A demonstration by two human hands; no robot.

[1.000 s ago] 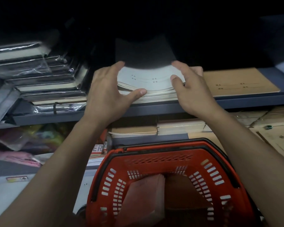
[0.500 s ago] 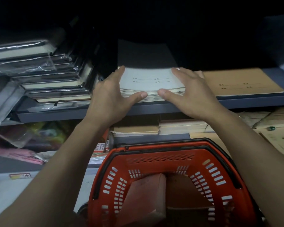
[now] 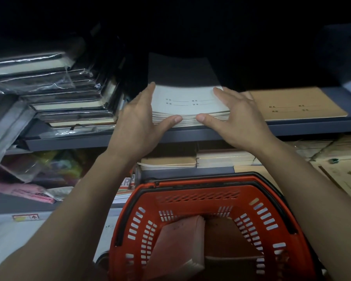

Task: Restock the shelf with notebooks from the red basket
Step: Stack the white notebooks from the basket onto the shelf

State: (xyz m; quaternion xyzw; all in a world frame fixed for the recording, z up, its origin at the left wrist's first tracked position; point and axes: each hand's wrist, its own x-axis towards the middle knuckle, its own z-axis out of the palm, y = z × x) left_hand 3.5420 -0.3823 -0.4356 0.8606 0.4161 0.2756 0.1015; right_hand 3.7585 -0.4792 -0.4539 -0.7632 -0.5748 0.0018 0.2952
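Note:
A stack of pale grey-covered notebooks (image 3: 185,102) lies flat on the dark grey shelf (image 3: 190,135), its front edge at the shelf lip. My left hand (image 3: 138,122) clasps the stack's left side, thumb pressed on the front edges. My right hand (image 3: 237,116) holds the right side the same way, fingers on the cover. Below, the red basket (image 3: 201,199) sits close to me. Inside it a stack of notebooks (image 3: 178,248) leans on its side, with more brown ones (image 3: 227,236) beside it.
A brown notebook pile (image 3: 296,103) lies right of the grey stack. Plastic-wrapped dark books (image 3: 69,102) are stacked at the left. The lower shelf holds more notebook piles (image 3: 217,158), pink packets (image 3: 24,191) and brown paper folders (image 3: 340,175). The shelf's back is dark.
Both hands have shifted on the grey stack: the thumbs have come together at its front edge, and the stack now lies flatter and squarer on the shelf.

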